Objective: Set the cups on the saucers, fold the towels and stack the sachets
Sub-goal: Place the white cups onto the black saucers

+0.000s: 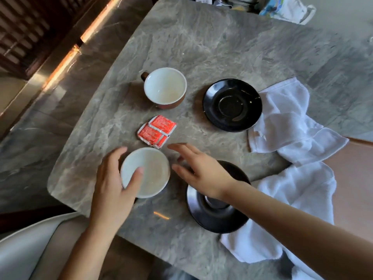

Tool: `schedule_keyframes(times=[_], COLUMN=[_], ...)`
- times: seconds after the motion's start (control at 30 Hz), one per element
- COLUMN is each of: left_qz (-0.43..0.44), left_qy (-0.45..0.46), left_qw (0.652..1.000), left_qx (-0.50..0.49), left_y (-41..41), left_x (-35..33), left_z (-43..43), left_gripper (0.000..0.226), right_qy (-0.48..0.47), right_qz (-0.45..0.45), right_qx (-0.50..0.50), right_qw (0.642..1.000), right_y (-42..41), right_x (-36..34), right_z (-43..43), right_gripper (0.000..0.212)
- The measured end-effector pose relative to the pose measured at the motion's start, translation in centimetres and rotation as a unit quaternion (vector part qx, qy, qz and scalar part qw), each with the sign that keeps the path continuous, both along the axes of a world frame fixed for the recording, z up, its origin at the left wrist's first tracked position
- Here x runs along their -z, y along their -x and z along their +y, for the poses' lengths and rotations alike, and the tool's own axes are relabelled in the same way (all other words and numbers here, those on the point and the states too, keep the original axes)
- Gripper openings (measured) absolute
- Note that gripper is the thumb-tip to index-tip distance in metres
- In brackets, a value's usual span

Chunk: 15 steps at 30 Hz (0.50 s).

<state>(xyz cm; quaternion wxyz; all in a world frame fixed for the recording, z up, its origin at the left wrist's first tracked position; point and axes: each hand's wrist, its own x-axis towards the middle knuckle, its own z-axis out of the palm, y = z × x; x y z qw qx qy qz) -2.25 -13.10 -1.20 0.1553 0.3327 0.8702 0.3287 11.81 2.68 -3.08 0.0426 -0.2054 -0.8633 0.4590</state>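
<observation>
- Right hand point(203, 172), fingers spread and holding nothing, hovers above the near black saucer point(218, 217).
- Left hand point(113, 184) open, thumb over the near cup's point(151, 170) rim.
- Marble table point(201, 47): two crumpled white towels point(288, 122), far saucer point(232, 105), far cup point(165, 87), red sachets point(156, 131) between the cups.

Left hand point(113, 184) over near cup point(146, 172), right hand point(203, 172) spread beside it, red sachets point(156, 131) just beyond
</observation>
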Motion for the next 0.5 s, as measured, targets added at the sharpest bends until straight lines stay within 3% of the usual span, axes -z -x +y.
schedule_keyframes(times=[0.17, 0.23, 0.3, 0.4, 0.43, 0.5], left_qz=[-0.145, -0.209, -0.25, -0.298, -0.312, -0.32], left_qy=[0.017, 0.011, -0.006, -0.043, -0.051, -0.059], left_qw=[0.981, 0.967, 0.957, 0.937, 0.931, 0.93], left_qx=[-0.127, -0.145, -0.15, -0.178, -0.184, -0.173], left_y=[-1.2, -1.9, -2.4, -2.6, -2.4, -1.6], left_x=[2.2, 2.9, 3.1, 3.1, 3.0, 2.4], left_z=[-4.1, -4.7, -4.6, -3.7, -3.3, -2.6], left_gripper=[0.079, 0.071, 0.046, 0.014, 0.012, 0.029], right_qy=[-0.024, -0.029, -0.026, -0.047, -0.04, 0.048], right_qz=[-0.072, -0.096, -0.103, -0.129, -0.139, -0.133], right_qx=[-0.037, -0.04, -0.034, -0.031, -0.03, -0.012], right_qw=[0.996, 0.994, 0.994, 0.99, 0.989, 0.99], right_y=[4.7, 5.6, 6.1, 6.2, 6.0, 5.1], right_x=[0.7, 0.8, 0.5, 0.1, -0.2, -0.9], right_z=[-1.2, -1.2, -1.2, -1.2, -1.0, -0.6], right_gripper=[0.05, 0.044, 0.036, 0.041, 0.043, 0.044])
